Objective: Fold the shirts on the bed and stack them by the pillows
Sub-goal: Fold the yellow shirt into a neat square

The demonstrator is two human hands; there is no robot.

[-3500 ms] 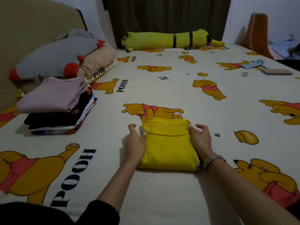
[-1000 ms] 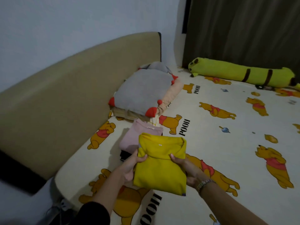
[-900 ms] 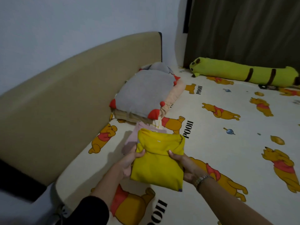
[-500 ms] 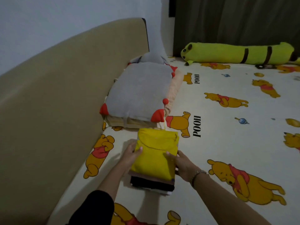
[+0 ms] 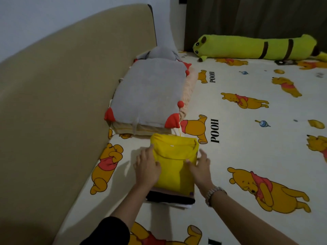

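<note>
The folded yellow shirt (image 5: 174, 164) lay on top of the stack of folded shirts (image 5: 169, 198), and this stack stood on the bed (image 5: 247, 147) just in front of the pillows (image 5: 150, 92), its far edge almost touching them. The left hand (image 5: 146, 167) rested flat on the left edge of the yellow shirt, with the fingers nearly straight; its grip was released. The right hand (image 5: 199, 166) was at the right edge in the same way, fingers spread and relaxed, holding nothing; it was a little blurred.

On the left of the stack there was a narrow strip of sheet, and then the beige headboard (image 5: 67, 103) rose up. On the right side the bed was open and wide, as far as the long green plush toy (image 5: 256, 47) at the curtain (image 5: 256, 16). The near side of the stack also had open sheet before the person's sleeve (image 5: 109, 232).

Half a second before, both hands gripped the sides of the yellow shirt with thumbs on top while it was set down on the stack. One second before, the shirt was carried in the air above the pink shirt, which was then the top of the stack.
</note>
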